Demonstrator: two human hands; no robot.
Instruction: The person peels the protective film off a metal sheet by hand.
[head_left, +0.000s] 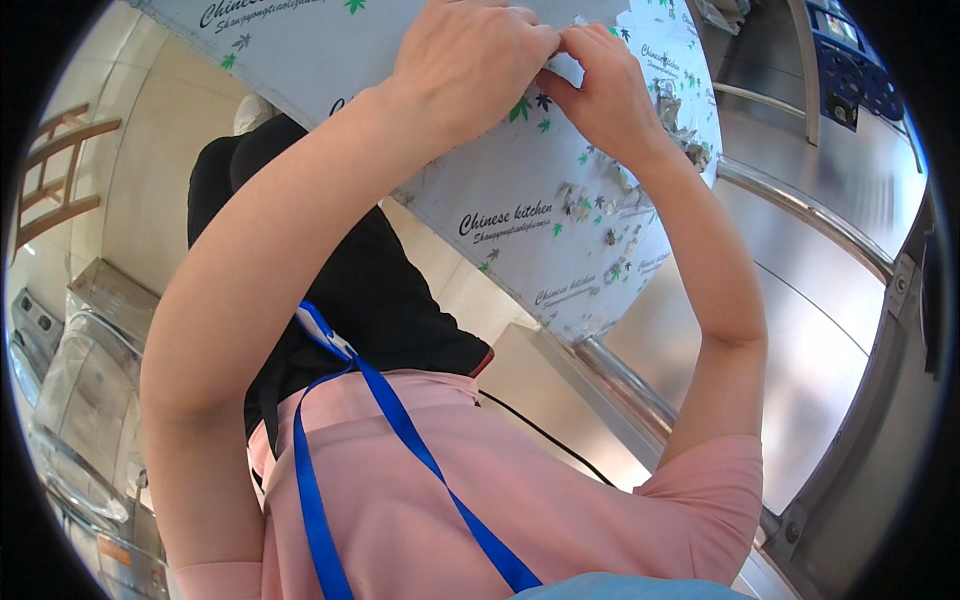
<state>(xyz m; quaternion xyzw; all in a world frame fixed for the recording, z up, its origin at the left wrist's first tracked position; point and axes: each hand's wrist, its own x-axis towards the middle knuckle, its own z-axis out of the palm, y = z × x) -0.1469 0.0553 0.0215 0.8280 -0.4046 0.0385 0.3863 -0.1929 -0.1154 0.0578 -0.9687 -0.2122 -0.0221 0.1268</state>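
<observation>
My left hand (476, 64) is curled over the upper part of a panel-like surface covered in pale printed film (450, 184). Against its fingertips, from the right, come the thumb and forefinger of my right hand (604, 90). Whether something thin is pinched between them is hidden. The film bears writing and green and dark leaf prints. Crumpled, torn film bits (671, 112) cling near its right side, and more ragged patches (577, 202) lie lower down. A jagged film edge shows just above my right hand.
Steel panels (810, 262) and a round metal rail (817, 214) stand at the right, with a blue perforated item (847, 75) above. A black cable (547, 439) runs below the surface. At the left are a wooden stool-like frame (67, 172) and plastic-wrapped things (90, 382).
</observation>
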